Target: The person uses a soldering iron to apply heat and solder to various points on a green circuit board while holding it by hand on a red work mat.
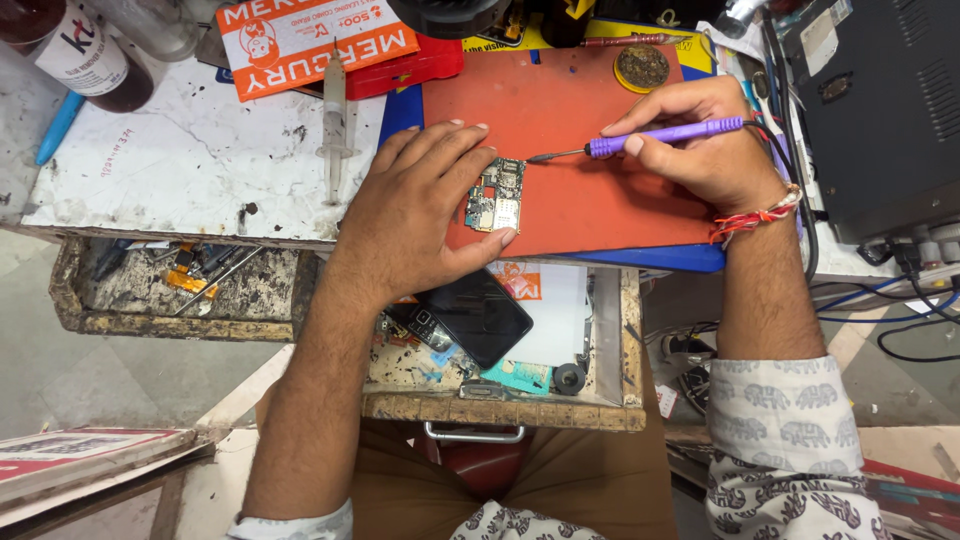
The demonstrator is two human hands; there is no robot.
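Note:
A small phone circuit board lies on a red work mat. My left hand rests flat over the board's left side and pins it to the mat with thumb and fingers. My right hand grips a purple-handled soldering iron like a pen. Its metal tip reaches left and meets the board's upper right corner.
A plastic syringe lies on the stained white bench top. A black phone sits in the open wooden drawer below. A round tin of brass wool and a dark power unit stand at the right.

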